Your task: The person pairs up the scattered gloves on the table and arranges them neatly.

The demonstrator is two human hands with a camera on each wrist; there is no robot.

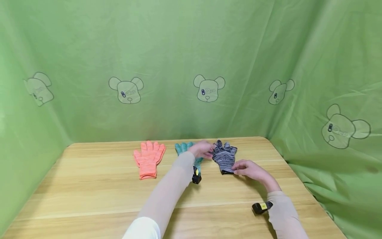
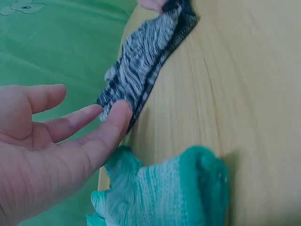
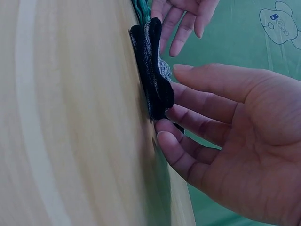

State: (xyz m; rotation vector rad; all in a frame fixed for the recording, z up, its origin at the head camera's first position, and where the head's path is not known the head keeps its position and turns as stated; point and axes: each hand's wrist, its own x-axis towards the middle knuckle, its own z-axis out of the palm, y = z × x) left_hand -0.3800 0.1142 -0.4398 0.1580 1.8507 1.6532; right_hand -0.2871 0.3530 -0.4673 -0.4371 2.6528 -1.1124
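A pair of dark grey marled knit gloves (image 1: 225,157) lies flat on the wooden table, fingers towards the back, with a black cuff (image 3: 162,94) nearest me. My left hand (image 1: 202,149) reaches over the teal gloves (image 1: 182,147), partly hiding them. In the left wrist view that hand (image 2: 61,146) has loosely spread fingers at the grey gloves' finger end; whether they touch cannot be told. At the cuff's right side is my right hand (image 1: 249,169), its fingers (image 3: 202,101) slightly bent and not closed round the fabric.
Left of the teal pair, coral-orange gloves (image 1: 148,159) lie on the table (image 1: 104,196). A green curtain (image 1: 167,49) printed with bear heads encloses the back and both sides. Small black devices (image 1: 259,208) are strapped to both wrists.
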